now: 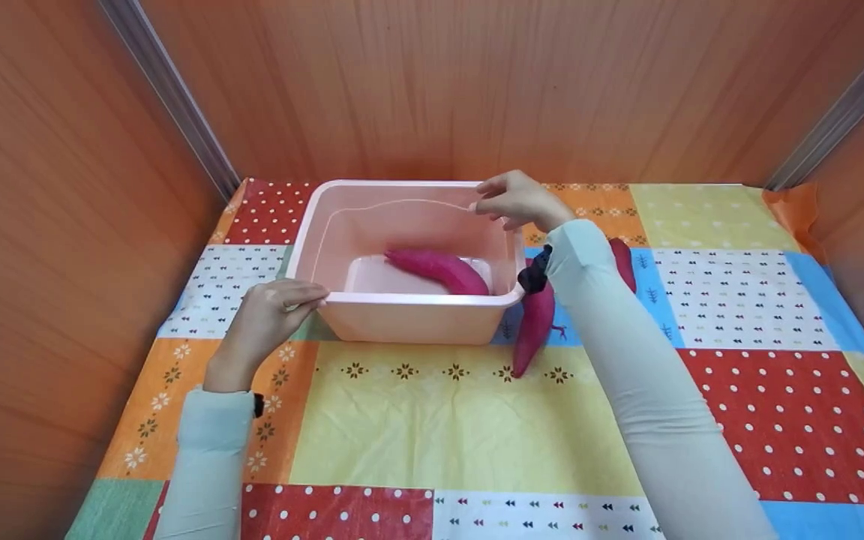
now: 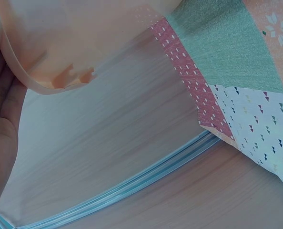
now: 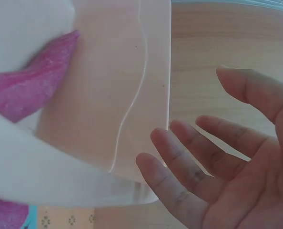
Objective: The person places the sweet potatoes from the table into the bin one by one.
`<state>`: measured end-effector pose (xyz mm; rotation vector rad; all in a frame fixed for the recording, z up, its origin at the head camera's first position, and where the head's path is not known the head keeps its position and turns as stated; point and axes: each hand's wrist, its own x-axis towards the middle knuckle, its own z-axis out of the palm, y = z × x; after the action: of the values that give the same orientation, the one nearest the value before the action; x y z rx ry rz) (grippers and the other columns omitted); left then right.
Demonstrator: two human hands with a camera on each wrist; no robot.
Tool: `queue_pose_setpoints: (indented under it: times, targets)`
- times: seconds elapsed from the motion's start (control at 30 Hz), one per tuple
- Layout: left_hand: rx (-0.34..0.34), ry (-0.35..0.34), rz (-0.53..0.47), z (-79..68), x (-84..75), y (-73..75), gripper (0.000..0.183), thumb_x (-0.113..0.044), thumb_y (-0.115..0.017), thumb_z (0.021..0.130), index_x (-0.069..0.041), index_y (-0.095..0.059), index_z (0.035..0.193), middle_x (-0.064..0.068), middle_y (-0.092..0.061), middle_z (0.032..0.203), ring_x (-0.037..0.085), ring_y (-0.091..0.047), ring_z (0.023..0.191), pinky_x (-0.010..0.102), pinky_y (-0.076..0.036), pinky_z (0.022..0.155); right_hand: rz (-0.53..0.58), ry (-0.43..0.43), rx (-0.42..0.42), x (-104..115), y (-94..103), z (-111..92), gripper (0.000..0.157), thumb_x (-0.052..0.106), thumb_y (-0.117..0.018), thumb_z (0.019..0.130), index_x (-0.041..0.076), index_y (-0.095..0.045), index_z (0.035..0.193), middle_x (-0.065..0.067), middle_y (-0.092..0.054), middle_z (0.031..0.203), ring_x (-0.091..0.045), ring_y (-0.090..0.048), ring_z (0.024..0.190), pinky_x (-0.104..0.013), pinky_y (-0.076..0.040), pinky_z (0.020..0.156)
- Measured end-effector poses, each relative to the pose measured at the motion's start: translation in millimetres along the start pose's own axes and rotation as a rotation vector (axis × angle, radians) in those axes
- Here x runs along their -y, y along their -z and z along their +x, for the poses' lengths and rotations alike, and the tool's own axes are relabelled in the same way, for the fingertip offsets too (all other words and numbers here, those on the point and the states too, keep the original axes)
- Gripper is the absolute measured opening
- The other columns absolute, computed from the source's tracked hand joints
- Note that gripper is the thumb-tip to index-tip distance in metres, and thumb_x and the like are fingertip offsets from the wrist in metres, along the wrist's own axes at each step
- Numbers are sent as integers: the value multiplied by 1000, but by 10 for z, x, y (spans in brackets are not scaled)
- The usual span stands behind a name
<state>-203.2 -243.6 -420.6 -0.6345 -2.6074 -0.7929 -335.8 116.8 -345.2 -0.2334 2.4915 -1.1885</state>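
A pink plastic basin stands near the back wall, with one purple-red sweet potato lying on its bottom. At the front left corner, my left hand pinches the basin's rim, its fingers along the outer wall in the left wrist view. My right hand is at the back right corner; in the right wrist view its fingers are spread and loosely bent beside the rim, holding nothing. A second sweet potato lies on the cloth against the basin's right side, partly hidden by my right wrist.
Another sweet potato lies farther right, mostly behind my right forearm. A patchwork-patterned tablecloth covers the table. Wood-grain panels with metal corner strips enclose the back and both sides.
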Motion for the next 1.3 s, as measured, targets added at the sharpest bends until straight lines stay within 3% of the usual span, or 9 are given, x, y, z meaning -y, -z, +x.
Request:
queue_pose_setpoints:
  times: [0.37,1.07,1.3]
  targets:
    - [3,-2,1,2,10,3,24,-3,-75,81,-7,-75,104,11,-74,103,27,-70,100,40,-58,85,30,-5,-43,-95,125,-42,61,32,-70,88,9,-49,140,-10,-55,135,-30,-61,114,-39,-58,90]
    - [4,-5,-8,30,-25,8,23,-5,-75,81,-7,-75,104,12,-74,103,29,-70,100,41,-58,85,66,-87,-89,-436,336,-108,58,35,-63,93,11,-45,142,-12,-49,141,-30,-55,116,-45,-54,95]
    - [13,16,-25,29,-30,-4,25,-4,-74,81,-8,-74,106,12,-74,104,28,-69,102,41,-57,87,107,-120,-84,-576,358,-129,64,37,-64,91,11,-41,145,-14,-46,144,-32,-53,119,-47,-52,98]
